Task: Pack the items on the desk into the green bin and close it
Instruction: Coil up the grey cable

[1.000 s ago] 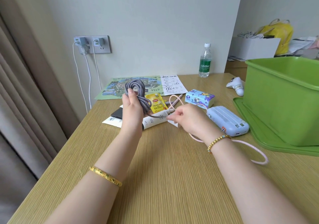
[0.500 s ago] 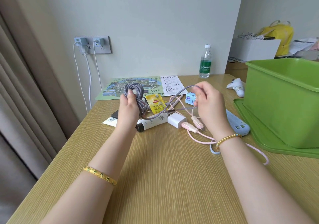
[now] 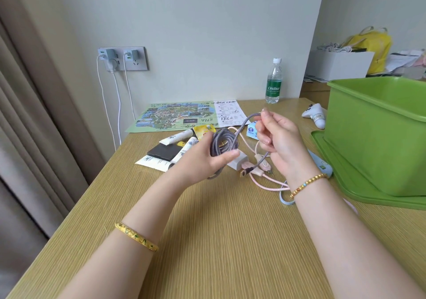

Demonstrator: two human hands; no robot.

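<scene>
My left hand (image 3: 205,160) grips a coil of grey-purple braided cable (image 3: 224,143) above the desk. My right hand (image 3: 280,143) pinches the cable's free end, which runs up to my fingertips and hangs down to a gold plug (image 3: 244,173). Under the hands lie a white charger (image 3: 239,162) and a pink cable (image 3: 265,181). The open green bin (image 3: 378,137) stands on its lid (image 3: 359,188) at the right. Tubes (image 3: 177,138), a black wallet (image 3: 163,152), a yellow tea packet (image 3: 204,130) and a blue tissue pack (image 3: 251,131) rest behind.
A map leaflet (image 3: 182,116) and a water bottle (image 3: 273,82) sit near the wall. A white game controller (image 3: 314,114) lies left of the bin, a blue power bank (image 3: 322,165) partly behind my right wrist. Wall sockets (image 3: 124,58) hold chargers; a curtain hangs at left.
My left hand has lowered and tilted the coil toward the middle. My right hand has drawn in closer to it, winding the free end, so the loose length is shorter.
</scene>
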